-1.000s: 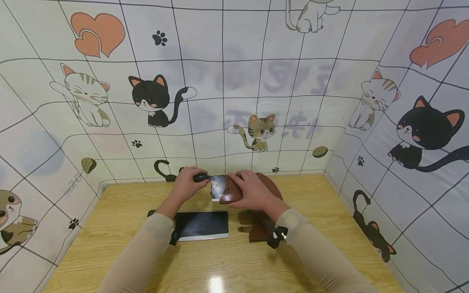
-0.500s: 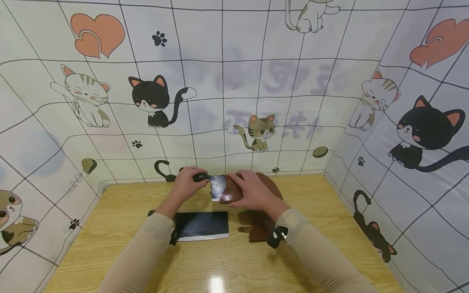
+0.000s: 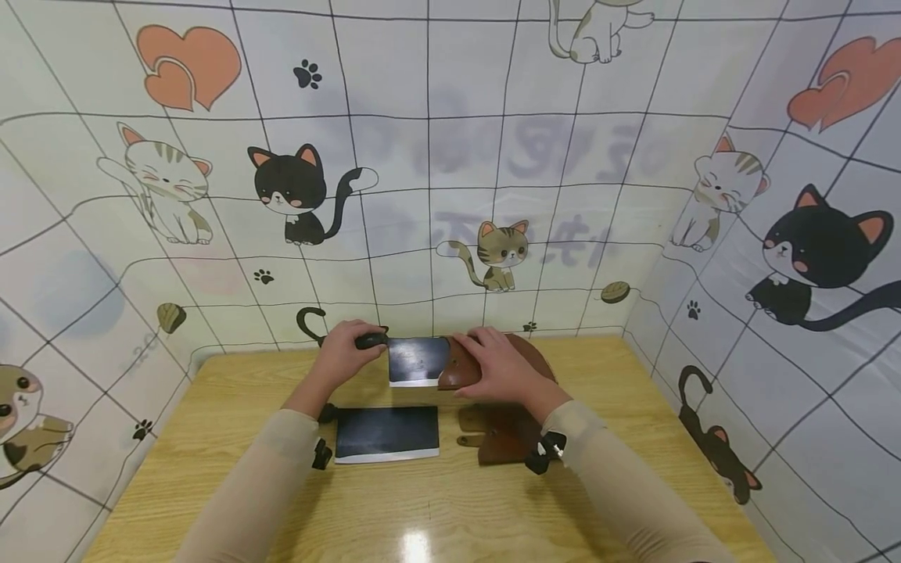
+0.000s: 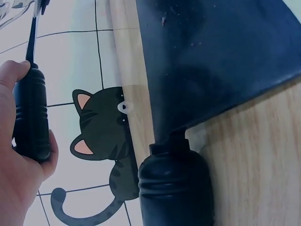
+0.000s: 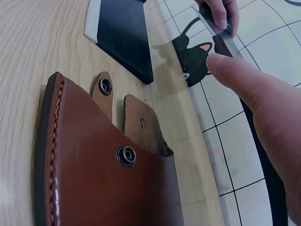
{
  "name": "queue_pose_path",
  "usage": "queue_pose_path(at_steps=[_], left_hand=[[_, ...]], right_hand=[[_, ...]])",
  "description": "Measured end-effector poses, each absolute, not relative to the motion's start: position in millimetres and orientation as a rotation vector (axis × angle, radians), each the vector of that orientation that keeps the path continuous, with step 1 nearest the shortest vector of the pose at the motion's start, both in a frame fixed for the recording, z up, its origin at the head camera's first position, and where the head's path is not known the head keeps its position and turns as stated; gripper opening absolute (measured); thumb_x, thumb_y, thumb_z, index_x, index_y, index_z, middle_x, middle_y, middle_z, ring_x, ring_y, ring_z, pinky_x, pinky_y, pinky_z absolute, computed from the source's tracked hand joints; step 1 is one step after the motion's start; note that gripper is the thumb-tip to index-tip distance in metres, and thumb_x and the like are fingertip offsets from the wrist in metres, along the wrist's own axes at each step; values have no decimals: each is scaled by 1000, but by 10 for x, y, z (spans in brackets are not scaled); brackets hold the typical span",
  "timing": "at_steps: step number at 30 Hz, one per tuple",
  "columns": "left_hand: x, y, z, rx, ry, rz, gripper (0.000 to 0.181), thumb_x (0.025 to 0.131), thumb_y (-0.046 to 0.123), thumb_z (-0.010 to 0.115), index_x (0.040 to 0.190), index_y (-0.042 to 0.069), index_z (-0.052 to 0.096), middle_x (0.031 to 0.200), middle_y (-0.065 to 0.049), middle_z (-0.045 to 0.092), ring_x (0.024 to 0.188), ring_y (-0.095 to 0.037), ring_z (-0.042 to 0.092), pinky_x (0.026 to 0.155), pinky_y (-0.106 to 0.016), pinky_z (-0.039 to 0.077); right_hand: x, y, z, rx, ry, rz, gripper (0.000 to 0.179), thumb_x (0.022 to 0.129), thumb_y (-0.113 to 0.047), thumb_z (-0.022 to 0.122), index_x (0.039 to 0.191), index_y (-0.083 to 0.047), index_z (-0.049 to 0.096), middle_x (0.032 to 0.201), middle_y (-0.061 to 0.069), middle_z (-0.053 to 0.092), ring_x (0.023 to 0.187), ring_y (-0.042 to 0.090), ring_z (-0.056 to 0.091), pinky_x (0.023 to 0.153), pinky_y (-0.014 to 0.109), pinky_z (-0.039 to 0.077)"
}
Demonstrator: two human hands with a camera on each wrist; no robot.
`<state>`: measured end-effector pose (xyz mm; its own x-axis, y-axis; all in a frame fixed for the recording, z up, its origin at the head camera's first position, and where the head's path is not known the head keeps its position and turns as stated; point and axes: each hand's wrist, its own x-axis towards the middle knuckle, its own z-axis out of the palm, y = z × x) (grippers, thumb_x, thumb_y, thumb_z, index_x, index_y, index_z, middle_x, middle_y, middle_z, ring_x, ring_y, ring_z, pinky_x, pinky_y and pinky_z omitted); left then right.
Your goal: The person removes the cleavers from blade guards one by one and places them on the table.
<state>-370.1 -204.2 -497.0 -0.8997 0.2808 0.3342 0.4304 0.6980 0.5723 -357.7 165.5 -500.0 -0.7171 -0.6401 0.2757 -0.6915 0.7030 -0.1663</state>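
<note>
My left hand (image 3: 342,355) grips the black handle (image 4: 32,115) of a cleaver (image 3: 418,362) at the table's back edge. Its dark blade, with a bright cutting edge, is partly inside a brown leather sheath (image 3: 459,374). My right hand (image 3: 503,367) holds that sheath, thumb below and fingers over the top; the blade's far end is hidden in it. Closer to me, a second cleaver (image 3: 387,432) lies flat, its handle pointing left. Right of it lies another brown sheath (image 5: 103,160) with snap straps, below my right wrist and partly covered by it.
The light wooden table (image 3: 422,508) runs back to a cat-printed cloth wall (image 3: 429,156), which also closes both sides. The lying cleaver's blade (image 4: 211,56) is bare, just below my left wrist.
My left hand has moved left, drawing the cleaver farther out of the sheath, so more blade shows. My right hand and the held sheath have shifted slightly right.
</note>
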Motion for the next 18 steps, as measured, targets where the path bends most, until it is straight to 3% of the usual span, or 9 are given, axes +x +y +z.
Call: queue_pose_path(at_steps=[18], left_hand=[[-3661,-2035,-4947,-580,-2672,-967,36,100,27,87,134,15,82,129,-9,77,117,-36,67,97,-58,57]], right_hand=[[-3558,1665,-4953,1061,-2702,357,115,80,-67,93,171,-17,44,152,11,50,141,33,48,118,58,42]])
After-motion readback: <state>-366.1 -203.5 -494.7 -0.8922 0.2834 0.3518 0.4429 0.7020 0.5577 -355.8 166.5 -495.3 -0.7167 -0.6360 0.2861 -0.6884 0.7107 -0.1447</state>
